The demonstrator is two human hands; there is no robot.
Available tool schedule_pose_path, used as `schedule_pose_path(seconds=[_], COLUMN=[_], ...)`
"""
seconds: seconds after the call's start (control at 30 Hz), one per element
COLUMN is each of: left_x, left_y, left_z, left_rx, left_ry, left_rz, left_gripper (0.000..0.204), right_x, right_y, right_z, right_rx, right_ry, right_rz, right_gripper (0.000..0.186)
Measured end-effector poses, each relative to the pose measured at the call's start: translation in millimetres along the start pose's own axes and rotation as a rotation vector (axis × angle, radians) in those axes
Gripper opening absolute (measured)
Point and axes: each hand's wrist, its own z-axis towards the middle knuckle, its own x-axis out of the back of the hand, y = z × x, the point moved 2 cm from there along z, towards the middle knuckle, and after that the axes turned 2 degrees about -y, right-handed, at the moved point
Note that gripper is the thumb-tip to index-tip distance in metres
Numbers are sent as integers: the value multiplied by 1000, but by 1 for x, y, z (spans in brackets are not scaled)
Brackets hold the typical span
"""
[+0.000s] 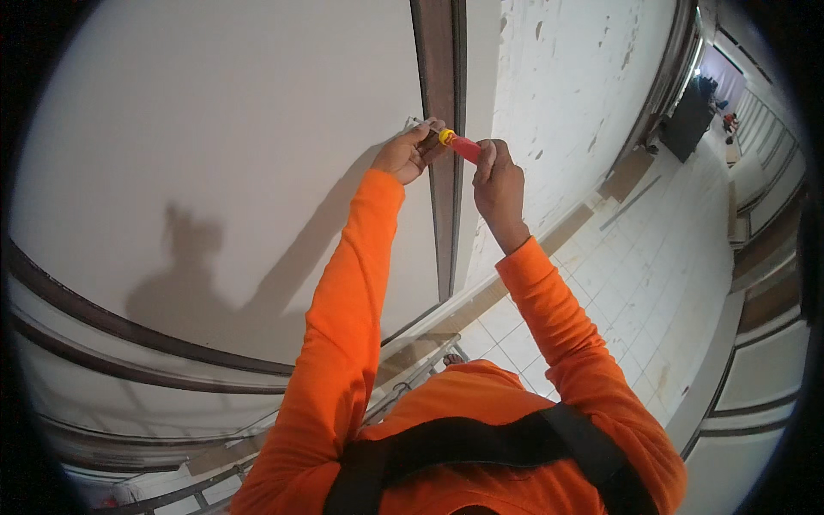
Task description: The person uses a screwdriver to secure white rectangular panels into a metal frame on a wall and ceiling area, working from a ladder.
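A screwdriver (464, 148) with a red and yellow handle is gripped in my right hand (500, 190), its shaft pointing left. My left hand (408, 154) is closed around the shaft end, against the edge of a large white panel (223, 94). A small pale piece (414, 122) shows just past the left fingertips; what it is and how it is fixed cannot be made out. Both hands are beside a dark brown upright trim strip (443, 184). The screwdriver's tip is hidden by the left fingers.
Right of the trim stands a white wall (566, 94) with patchy marks. A tiled floor (635, 283) runs below into a corridor, where a dark cabinet-like block (687, 124) stands. Beneath me, part of a metal frame (412, 382) shows. Brown-trimmed panels (764, 369) line the right.
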Motion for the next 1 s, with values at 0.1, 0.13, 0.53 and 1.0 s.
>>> schedule_pose_path(seconds=[0.1, 0.13, 0.53, 1.0], left_x=[3, 3, -28, -1], left_y=[-3, -3, -4, -10], left_z=[0, 1, -2, 28], left_rx=[-19, -25, 4, -101], left_ry=[6, 42, 80, 175], left_rz=[42, 90, -99, 1], left_gripper=[19, 19, 15, 20], right_x=[-2, -2, 12, 13], right_y=[4, 5, 4, 10], right_z=[-7, -10, 12, 25], right_rx=[-11, 5, -123, -44], right_ry=[-60, -89, -209, -316], right_rz=[-11, -22, 110, 88], right_gripper=[26, 25, 42, 42])
